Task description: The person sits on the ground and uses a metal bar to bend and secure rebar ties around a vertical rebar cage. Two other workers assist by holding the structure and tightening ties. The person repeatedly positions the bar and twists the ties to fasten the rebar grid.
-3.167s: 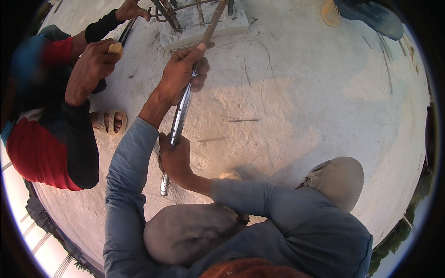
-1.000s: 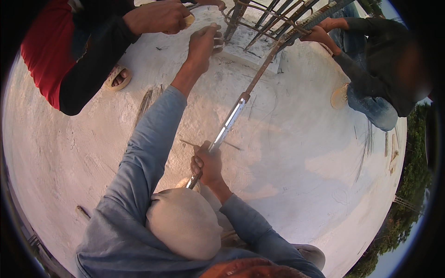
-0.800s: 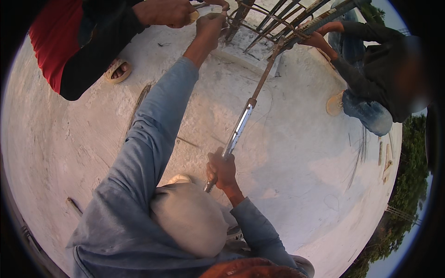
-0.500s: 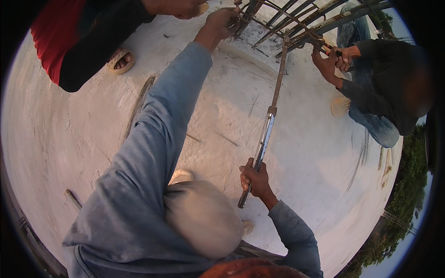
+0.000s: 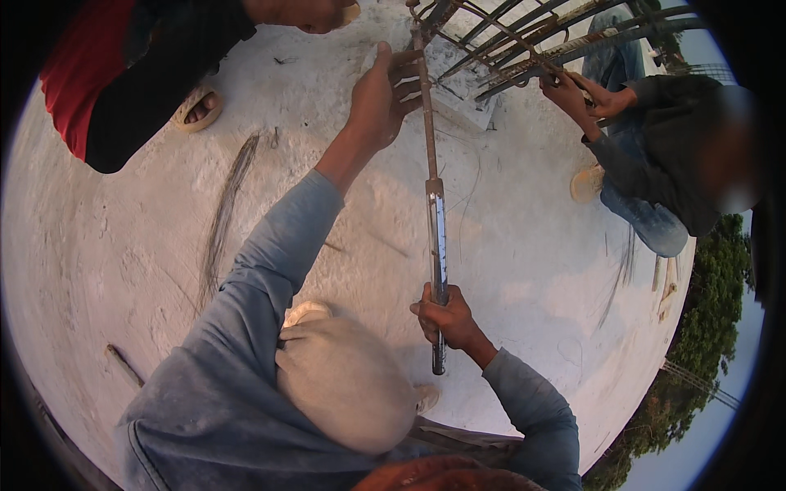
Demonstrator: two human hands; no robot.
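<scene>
Swung upright now, long steel bar [image 5: 436, 237] clenched by right hand [image 5: 446, 317], left hand [image 5: 378, 96].

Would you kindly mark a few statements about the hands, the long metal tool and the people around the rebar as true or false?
1. The right hand grips the lower end of the long metal tool. True.
2. The left hand rests on the concrete floor. False: it is raised at the tool's upper end, by the rebar cage.
3. A co-worker in dark clothes touches the rebar. True.
4. The sandalled foot stands at the right. False: upper left.
</scene>
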